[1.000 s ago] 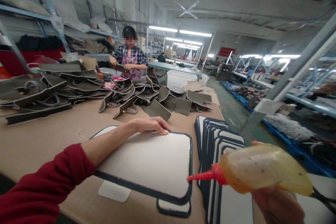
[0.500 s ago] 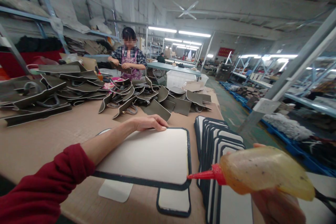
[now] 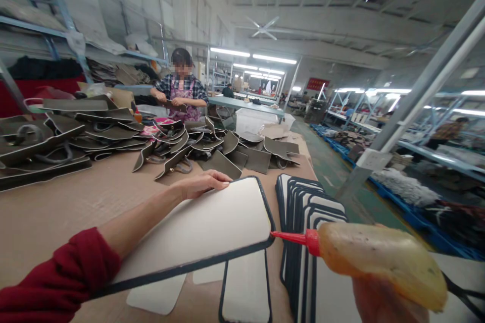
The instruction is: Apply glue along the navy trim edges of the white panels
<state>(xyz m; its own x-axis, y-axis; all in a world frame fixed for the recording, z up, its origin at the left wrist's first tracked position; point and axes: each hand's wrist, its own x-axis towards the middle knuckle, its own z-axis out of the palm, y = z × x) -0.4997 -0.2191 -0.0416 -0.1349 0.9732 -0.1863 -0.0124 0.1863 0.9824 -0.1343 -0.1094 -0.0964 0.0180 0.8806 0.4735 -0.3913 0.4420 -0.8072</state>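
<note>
With my left hand [image 3: 206, 183], fingers closed on its far edge, I hold a cream panel [image 3: 204, 227] with a dark rim, tilted above the table. My right hand [image 3: 386, 298] is wrapped round a squeeze bottle of yellowish glue [image 3: 379, 260], lying nearly level. Its red nozzle [image 3: 291, 237] points left, the tip at the panel's near right corner. Some of my right fingers are hidden behind the bottle. Under the panel lie a smaller dark-rimmed piece [image 3: 245, 285] and a plain cream piece [image 3: 157, 292].
A leaning stack of dark-rimmed panels [image 3: 303, 212] stands right of the held panel. Olive bag pieces with handles [image 3: 212, 144] are heaped across the back of the brown table [image 3: 109, 197]. Beyond them a co-worker [image 3: 182, 88] handles a piece. A metal post [image 3: 401, 126] rises at right.
The panel has turned and tilted, its right end rising and its left end coming nearer me. The nozzle tip stays at the corner, slightly higher. More of the pieces underneath shows.
</note>
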